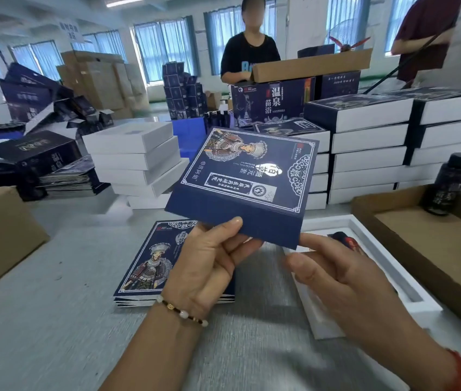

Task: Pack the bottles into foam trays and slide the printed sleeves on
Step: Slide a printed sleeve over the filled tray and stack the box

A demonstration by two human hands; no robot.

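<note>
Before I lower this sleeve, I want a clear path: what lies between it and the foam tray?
In the head view, only the right hand lies between the printed sleeve and the foam tray; its fingers pinch the sleeve's near corner.

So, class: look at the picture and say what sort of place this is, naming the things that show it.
Most likely a packing room in a warehouse or small factory. Stacks of white boxes fill the table, brown cartons are piled by the windows, and the left hand holds a printed sleeve above a pile of flat sleeves.
</note>
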